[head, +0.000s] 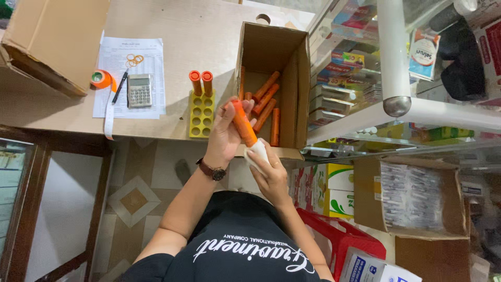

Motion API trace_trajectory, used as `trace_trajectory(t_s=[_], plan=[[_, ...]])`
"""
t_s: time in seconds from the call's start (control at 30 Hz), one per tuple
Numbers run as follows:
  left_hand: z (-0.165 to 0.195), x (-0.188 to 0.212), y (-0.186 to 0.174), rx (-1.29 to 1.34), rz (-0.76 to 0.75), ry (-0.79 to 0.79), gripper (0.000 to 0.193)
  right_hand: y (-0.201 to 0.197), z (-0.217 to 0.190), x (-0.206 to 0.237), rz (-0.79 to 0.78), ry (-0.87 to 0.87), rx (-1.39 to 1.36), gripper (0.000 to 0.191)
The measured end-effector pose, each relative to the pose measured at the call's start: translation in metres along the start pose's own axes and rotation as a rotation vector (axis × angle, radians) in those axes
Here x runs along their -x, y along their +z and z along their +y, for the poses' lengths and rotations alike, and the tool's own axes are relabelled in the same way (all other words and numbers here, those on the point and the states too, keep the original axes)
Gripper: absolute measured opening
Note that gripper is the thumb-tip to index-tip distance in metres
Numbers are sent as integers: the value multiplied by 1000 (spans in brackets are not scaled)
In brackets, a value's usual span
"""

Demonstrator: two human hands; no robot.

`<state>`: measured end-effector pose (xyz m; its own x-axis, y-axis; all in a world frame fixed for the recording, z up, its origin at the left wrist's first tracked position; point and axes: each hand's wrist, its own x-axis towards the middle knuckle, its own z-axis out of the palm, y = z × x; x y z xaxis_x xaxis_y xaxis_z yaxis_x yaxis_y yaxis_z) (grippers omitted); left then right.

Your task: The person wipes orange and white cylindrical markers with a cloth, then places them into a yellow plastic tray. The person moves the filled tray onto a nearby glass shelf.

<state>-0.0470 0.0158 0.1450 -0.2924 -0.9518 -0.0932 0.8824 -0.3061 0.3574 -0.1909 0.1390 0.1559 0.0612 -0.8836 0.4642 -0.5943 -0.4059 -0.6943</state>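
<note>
My left hand [225, 137], with a brown wristwatch, grips an orange tube [243, 122] around its middle, just in front of an open cardboard box [300, 78]. My right hand [271, 175] holds the tube's white cap end [259, 151] from below. Several more orange tubes [266, 104] lie inside the box. To the left stands a yellow rack with round holes [201, 120]; two orange tubes [201, 82] stand upright in its far row.
A calculator [139, 90], pen [120, 86], rubber bands [134, 60] and orange tape roll [100, 79] lie on a paper sheet on the counter. A large cardboard box [52, 36] sits far left. Glass shelves with packages are at right; boxes and a red basket [339, 237] stand below.
</note>
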Motion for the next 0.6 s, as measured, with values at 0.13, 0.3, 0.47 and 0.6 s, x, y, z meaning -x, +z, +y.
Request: trace_trajectory(t_s=[0.13,0.3,0.47,0.6], plan=[[9,3,12,46,-13,2,36,10,24,20,45,252,-413,35],[22,4,23,-368,-24,8,39,15,56,43,130,471,-785,31],[48,-7,16,-717,-96,82,49,19,71,41,243,558,-750,29],[80,-16,3,-913,-45,326,42,17,69,29,269,597,-745,29]])
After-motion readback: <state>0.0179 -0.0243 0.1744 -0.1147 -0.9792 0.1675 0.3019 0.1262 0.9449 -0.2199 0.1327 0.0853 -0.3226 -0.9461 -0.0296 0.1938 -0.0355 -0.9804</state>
